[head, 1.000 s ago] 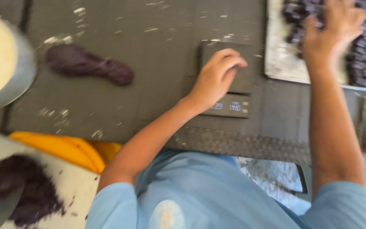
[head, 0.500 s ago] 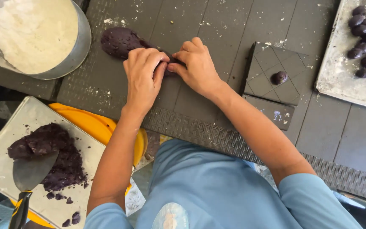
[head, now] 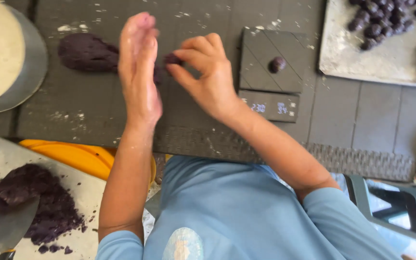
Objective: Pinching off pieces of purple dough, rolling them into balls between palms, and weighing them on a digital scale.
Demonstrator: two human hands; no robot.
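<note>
In the upper middle of the frame the right hand [head: 208, 77] pinches a small piece of dark purple dough [head: 172, 58] between thumb and fingertips, the other fingers curled in. Just left of it the left hand [head: 139, 72] stands on edge with its fingers stretched flat and together, gripping nothing; its palm faces the pinched piece and nearly meets it. Behind the left hand, toward the upper left, a larger lump of purple dough [head: 86, 52] lies on the dark table [head: 193, 19].

Right of the hands sits a flat black kitchen scale [head: 270, 77] with a lit display along its near edge, and one small dough ball [head: 277, 64] rests on its platform. In the upper right corner a pale tray [head: 343, 58] carries many rolled dough balls [head: 391, 24]. At the left edge a metal bowl [head: 30, 72] holds white flour. In the lower left a second tray [head: 6, 154] bears a crumbly purple mass [head: 34, 202] with a metal scraper [head: 10, 226] lying against it, over an orange basin [head: 78, 156].
</note>
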